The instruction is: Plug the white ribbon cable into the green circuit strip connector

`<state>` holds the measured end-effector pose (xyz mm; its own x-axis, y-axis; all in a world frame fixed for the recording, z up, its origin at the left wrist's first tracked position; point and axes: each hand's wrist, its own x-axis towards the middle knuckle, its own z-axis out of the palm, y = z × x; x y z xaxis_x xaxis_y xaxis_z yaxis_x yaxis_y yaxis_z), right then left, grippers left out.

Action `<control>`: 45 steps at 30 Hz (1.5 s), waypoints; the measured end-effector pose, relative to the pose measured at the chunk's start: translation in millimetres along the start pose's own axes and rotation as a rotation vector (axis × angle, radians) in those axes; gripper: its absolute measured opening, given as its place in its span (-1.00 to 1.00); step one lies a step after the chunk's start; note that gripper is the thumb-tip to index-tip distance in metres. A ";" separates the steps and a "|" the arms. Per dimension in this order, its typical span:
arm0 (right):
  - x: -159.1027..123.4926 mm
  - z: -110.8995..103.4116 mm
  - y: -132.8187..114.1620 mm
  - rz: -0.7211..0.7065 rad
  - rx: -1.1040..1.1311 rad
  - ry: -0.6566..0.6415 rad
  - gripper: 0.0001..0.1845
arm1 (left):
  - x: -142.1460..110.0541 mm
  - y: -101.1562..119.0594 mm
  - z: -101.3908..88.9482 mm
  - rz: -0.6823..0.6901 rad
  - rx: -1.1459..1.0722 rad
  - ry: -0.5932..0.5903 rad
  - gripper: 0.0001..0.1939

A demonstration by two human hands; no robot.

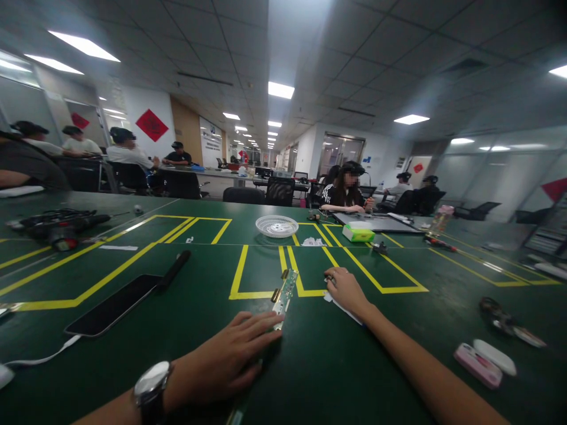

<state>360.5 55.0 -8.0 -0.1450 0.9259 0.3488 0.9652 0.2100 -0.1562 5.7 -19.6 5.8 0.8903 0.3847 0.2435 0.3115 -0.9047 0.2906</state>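
My left hand [230, 357], with a wristwatch [153, 383] on its wrist, lies flat on the green table [310, 366], fingers stretched toward the near end of a narrow circuit board strip [283, 292]; the fingertips touch or nearly touch it. My right hand [344, 289] rests farther right, fingers curled down onto a white paper slip [343, 308] beside the yellow floor-tape lines [241, 271]. Whether it holds a small part I cannot make out.
A black phone [116, 304] with a white cable and a black pen lie at left. A white round dish [277, 226], a green-white box [358, 233], a laptop, a bottle and pink and white cases [478, 365] stand around. Other people sit at tables behind.
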 end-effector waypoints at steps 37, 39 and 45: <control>-32.0 0.5 -109.8 -0.465 0.206 -0.086 -0.78 | -1.4 -1.0 5.1 -0.220 0.043 0.113 -0.47; -34.7 1.0 -116.0 -0.502 0.224 -0.095 -0.77 | -1.7 0.0 4.1 -0.210 0.035 0.123 -0.49; -36.2 2.5 -117.5 -0.543 0.252 -0.078 -0.77 | -0.8 1.8 2.1 -0.207 0.039 0.103 -0.47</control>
<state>251.8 -2.4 -4.6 -0.6271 0.6840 0.3728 0.6689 0.7181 -0.1923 6.2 -21.8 4.2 0.7680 0.5778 0.2762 0.4985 -0.8101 0.3086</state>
